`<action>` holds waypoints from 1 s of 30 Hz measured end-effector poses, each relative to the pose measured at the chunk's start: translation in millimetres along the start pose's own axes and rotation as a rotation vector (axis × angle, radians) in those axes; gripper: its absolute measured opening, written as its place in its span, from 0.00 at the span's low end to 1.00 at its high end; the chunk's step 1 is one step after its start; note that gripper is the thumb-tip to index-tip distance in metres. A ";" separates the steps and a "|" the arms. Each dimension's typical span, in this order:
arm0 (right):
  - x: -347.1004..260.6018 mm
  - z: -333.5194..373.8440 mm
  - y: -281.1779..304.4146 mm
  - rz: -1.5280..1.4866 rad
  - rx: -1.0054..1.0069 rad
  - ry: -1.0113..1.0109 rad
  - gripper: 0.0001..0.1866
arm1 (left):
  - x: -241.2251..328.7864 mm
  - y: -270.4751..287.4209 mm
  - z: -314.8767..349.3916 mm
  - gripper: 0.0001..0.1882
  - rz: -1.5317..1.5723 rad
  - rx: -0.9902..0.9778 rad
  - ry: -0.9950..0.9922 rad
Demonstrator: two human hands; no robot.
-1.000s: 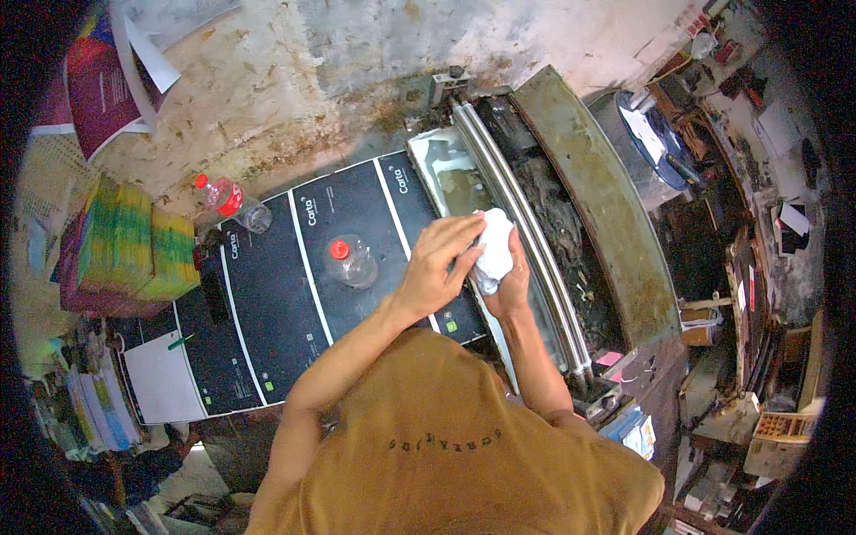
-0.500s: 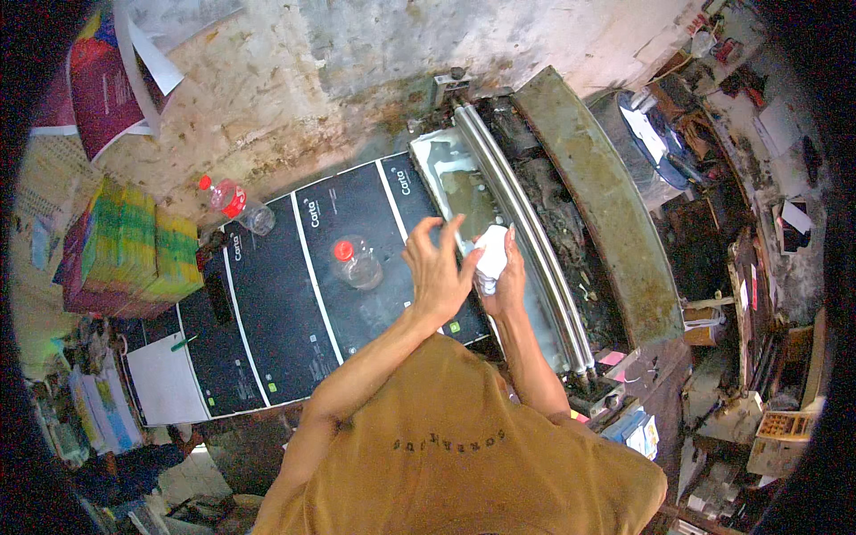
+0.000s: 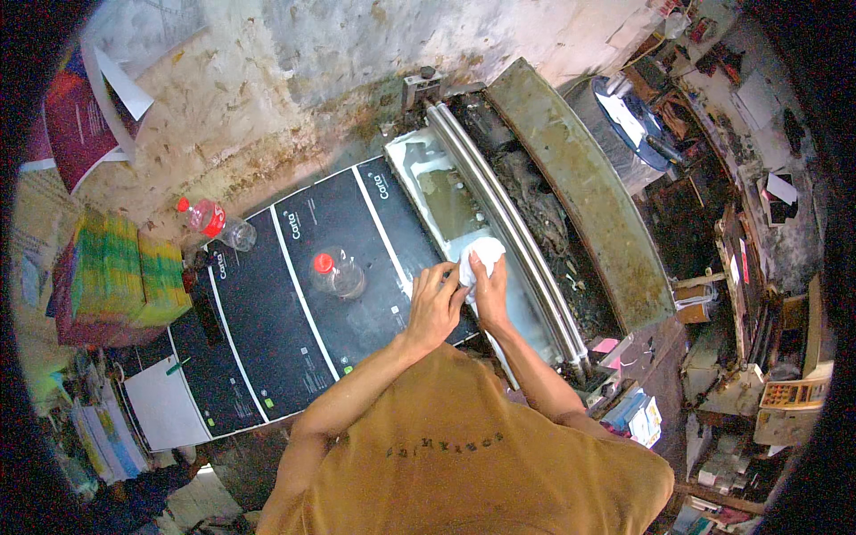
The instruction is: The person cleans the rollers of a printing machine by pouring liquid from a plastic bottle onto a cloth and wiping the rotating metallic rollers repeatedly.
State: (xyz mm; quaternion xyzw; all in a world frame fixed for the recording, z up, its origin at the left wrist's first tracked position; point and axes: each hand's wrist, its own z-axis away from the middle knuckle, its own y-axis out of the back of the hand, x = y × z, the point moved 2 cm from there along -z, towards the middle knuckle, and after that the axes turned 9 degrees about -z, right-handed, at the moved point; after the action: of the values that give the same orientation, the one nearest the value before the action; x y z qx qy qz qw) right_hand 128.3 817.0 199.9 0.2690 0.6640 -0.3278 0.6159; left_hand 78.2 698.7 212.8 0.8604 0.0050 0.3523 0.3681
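A bunched white cloth [image 3: 481, 261] is in my right hand [image 3: 489, 294], whose fingers are closed round it with the thumb on top. Close against its lower left side is my left hand [image 3: 434, 308], fingers bent and pressed together at the cloth's edge; the fingertips are partly hidden. Both hands are over the near edge of a long tray [image 3: 437, 192] with whitish wet residue. Along the tray's right side run shiny metal rollers [image 3: 504, 192]. Left of the hands lies a dark panel [image 3: 259, 312] with white dividing lines.
Two clear plastic bottles with red caps, one tipped over on the panel [image 3: 343, 276] and one by the wall [image 3: 214, 223], are to the left. Stacked yellow-green sheets [image 3: 125, 276] stand at far left. A curved metal plate [image 3: 588, 187] rises beyond the rollers.
My left hand, raised with fingers spread before, has come down against the white cloth. The cloth now looks more bunched up. The whole view has shifted slightly.
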 end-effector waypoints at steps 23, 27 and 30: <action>-21.9 -73.8 140.2 -0.467 0.068 -0.273 0.23 | -216.4 13.9 87.5 0.54 -0.117 0.423 0.519; -31.9 -65.9 138.7 -0.339 0.168 -0.217 0.27 | -244.1 7.8 54.1 0.45 -0.034 0.361 0.448; -36.5 -54.9 147.9 -0.439 0.231 -0.169 0.19 | -237.3 19.6 27.2 0.43 0.028 0.031 0.513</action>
State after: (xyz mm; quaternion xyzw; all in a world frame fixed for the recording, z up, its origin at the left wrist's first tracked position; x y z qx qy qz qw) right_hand 209.2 955.5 222.2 0.1588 0.6109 -0.5484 0.5484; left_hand -88.5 603.6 69.2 0.7483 0.0917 0.5642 0.3367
